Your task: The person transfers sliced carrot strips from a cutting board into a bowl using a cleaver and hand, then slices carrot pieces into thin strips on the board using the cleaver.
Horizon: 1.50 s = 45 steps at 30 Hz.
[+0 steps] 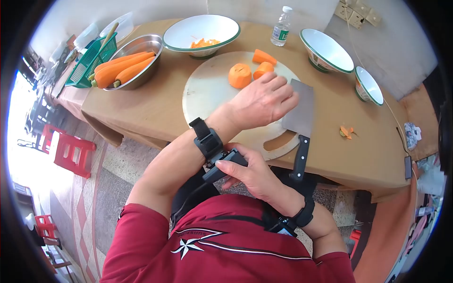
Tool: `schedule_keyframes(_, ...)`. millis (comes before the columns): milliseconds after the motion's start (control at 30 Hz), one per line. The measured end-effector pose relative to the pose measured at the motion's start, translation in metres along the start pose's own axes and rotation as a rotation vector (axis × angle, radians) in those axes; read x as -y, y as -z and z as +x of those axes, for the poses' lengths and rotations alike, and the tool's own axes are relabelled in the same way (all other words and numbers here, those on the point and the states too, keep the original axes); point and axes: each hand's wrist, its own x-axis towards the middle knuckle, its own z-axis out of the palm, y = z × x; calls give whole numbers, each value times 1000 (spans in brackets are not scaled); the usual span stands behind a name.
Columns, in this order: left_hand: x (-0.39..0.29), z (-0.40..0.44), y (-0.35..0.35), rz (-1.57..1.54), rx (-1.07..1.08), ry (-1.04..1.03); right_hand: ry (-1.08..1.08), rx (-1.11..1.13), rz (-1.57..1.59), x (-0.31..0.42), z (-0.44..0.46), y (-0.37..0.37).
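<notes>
My left hand (266,101) hovers over the round white cutting board (203,94) with its fingers curled in, and no object shows in it. A black strap (205,139) circles my left wrist and carries a small black box-shaped device (225,166). My right hand (252,172) pinches that device between thumb and fingers. Beyond my left hand, a thick carrot chunk (240,76) and two smaller carrot pieces (264,56) (263,70) lie on the board. A cleaver (300,106) rests at the board's right side, its black handle reaching past the table edge.
At the back left, a metal bowl (158,52) holds whole carrots (125,68) beside a green basket (96,59). An enamel bowl (184,33) contains orange shreds. A water bottle (281,27), two more bowls (325,49) (369,85) and peelings (348,132) are on the brown-covered table. Red stools (73,152) stand left.
</notes>
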Motion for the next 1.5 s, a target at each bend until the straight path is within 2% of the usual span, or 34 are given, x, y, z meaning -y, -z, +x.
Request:
schedule_keyframes(67,-1,-5,-7,-38,27,1,-4,-3,6,-3,1,3)
schedule_keyframes(133,-1,-10,-14,-179,121,148,-10,-1,14,-6,1,6)
schedule_keyframes(167,0,-12,-20,-178,117,142,-4,-4,-49,-6,2,7)
schedule_keyframes(233,1,-14,-29,-300,51,416,7,-15,-119,-6,-2,12)
schedule_keyframes(267,2,-14,-32,-303,45,410,98,-87,-369,-6,-8,16)
schedule_keyframes(300,4,-15,-33,-317,144,521,187,-160,-619,-4,-13,22)
schedule_keyframes(333,6,-16,-34,-330,246,633,211,-221,-652,3,-20,26)
schedule_keyframes(367,8,-18,-33,-332,243,632,234,-280,-685,12,-30,33)
schedule_keyframes(400,11,-19,-33,-375,337,672,460,-523,-1036,17,-46,58)
schedule_keyframes(433,14,-20,-34,-415,433,711,522,-686,-1134,19,-53,69)
schedule_keyframes(467,15,-19,-34,-416,431,713,426,-811,-1081,27,-60,71)
schedule_keyframes(500,17,-18,-35,-414,461,728,452,-879,-1234,21,-63,92)
schedule_keyframes(533,18,-18,-36,-414,491,743,446,-878,-1236,20,-63,97)
schedule_keyframes(600,19,-20,-44,-398,451,750,183,-980,-1246,17,-64,104)
schedule_keyframes(633,19,-21,-46,-373,410,758,168,-955,-1299,14,-59,106)
schedule_keyframes(667,18,-24,-48,-383,426,768,148,-946,-1292,12,-59,105)
schedule_keyframes(733,22,-29,-49,-461,311,794,111,-934,-1158,16,-53,100)
schedule_keyframes(867,23,-36,-43,-516,296,801,230,-895,-1089,7,-42,114)
schedule_keyframes(900,22,-38,-42,-507,287,773,110,-919,-1056,13,-45,112)
schedule_keyframes(933,20,-40,-42,-504,280,743,94,-929,-1049,10,-46,119)
schedule_keyframes(1033,22,-36,-33,-603,321,814,286,-923,-601,0,-54,142)
schedule_keyframes(1067,18,-32,-33,-625,330,796,279,-951,-597,1,-59,144)
schedule_keyframes(1133,12,-24,-33,-421,330,833,234,-840,-270,4,-67,147)
schedule_keyframes(1200,11,-22,-43,-351,319,790,270,-850,-226,2,-66,151)
schedule_keyframes(1267,12,-24,-56,-217,280,664,316,-770,-62,4,-69,148)
schedule_keyframes(1367,8,-18,-53,-261,350,630,330,-818,-60,9,-75,143)
schedule_keyframes(1500,15,-26,-47,-376,329,715,416,-849,-95,21,-74,133)
